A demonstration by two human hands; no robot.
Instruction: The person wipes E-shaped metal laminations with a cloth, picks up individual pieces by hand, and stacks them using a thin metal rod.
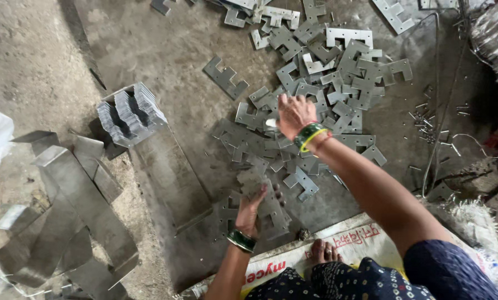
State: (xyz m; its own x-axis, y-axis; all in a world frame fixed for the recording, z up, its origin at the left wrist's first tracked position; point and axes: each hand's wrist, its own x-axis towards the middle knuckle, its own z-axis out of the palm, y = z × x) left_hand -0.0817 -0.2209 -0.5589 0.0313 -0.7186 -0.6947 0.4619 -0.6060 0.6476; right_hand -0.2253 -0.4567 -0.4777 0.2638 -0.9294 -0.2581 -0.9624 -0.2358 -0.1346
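Left hand (251,211) grip holds stacked plates (260,191) — right hand (293,114) grip narrow on loose plates (326,83).

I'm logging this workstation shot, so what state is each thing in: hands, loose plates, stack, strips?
Left hand: gripping a small bundle of flat metal plates, held on edge against the floor.
Right hand: reaching out, fingers down on the loose plate pile.
Loose plate pile: scattered flat, overlapping.
Stacked plates: packed upright on edge in a tidy block.
Long metal strips: lying crossed, some bent.
Nails: strewn loose.
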